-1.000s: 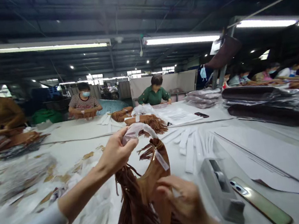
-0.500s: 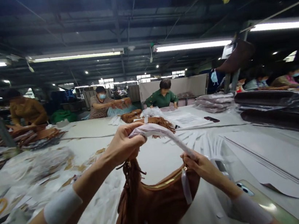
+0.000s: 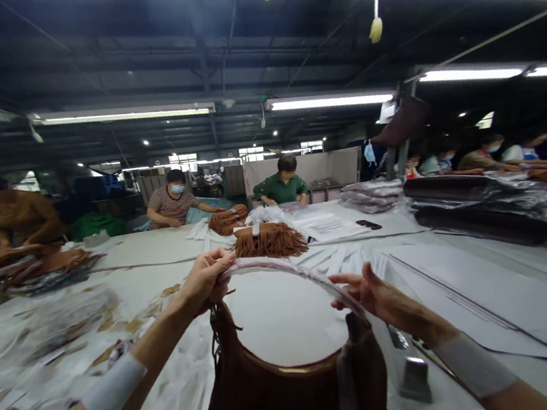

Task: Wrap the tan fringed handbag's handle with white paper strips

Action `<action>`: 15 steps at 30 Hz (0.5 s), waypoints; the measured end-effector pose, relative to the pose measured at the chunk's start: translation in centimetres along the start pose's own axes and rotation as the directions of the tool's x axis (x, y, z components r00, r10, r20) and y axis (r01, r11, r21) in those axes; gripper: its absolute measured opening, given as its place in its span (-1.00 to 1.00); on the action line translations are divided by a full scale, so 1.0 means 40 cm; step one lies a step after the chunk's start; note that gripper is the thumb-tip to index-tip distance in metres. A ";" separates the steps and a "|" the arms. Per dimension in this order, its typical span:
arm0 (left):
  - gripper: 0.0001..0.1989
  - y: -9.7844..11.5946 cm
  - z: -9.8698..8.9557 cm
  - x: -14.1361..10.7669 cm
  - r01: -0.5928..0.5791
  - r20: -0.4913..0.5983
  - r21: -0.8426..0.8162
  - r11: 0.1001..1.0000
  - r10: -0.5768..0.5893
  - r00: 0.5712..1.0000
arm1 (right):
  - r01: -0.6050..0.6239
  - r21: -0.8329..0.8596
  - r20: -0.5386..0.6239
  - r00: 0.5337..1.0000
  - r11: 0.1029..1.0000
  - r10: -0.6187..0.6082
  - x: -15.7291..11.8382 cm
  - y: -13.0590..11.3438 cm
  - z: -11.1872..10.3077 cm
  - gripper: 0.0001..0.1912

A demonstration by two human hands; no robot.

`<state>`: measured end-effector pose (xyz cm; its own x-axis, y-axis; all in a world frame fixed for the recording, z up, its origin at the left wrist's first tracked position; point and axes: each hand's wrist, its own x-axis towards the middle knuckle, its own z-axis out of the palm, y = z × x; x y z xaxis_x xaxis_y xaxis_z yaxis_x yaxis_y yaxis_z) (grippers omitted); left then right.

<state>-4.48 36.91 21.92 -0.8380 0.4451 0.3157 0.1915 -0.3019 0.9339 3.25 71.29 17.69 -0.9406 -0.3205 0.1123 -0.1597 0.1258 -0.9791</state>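
A dark brown fringed bag (image 3: 293,397) with a gold zipper along its curved opening hangs upright in front of me. Its strap (image 3: 286,267), wrapped in pale thin material, arches above the opening. My left hand (image 3: 210,277) pinches the strap near its left end. At the right end, my right hand (image 3: 370,293) is beside the strap with fingers spread, the fingertips by the wrapping. A pale strip hangs down the bag's right side. Both wrists wear white bands.
Brown fringed pieces (image 3: 271,240) lie on the white table ahead. Crumpled white wrapping (image 3: 57,321) covers the left side. A metal object (image 3: 414,378) and large white sheets (image 3: 491,290) lie right, with dark wrapped stacks behind. Several people work across the table.
My right hand has opened from its grip on the strap. The bag has turned to show its opening more squarely, and my left hand is slightly lower and further left.
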 end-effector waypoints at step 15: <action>-0.50 -0.085 -0.111 -0.018 0.061 -0.182 0.008 0.998 -0.059 0.981 | -0.019 -0.313 -0.153 0.988 0.950 -0.030 0.074 0.003 0.040 -0.41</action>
<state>-6.79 33.88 17.78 -0.9269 0.3008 0.2243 0.1436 -0.2677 0.9527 0.91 68.87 17.62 -0.9700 -0.1771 0.1665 -0.2274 0.4193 -0.8789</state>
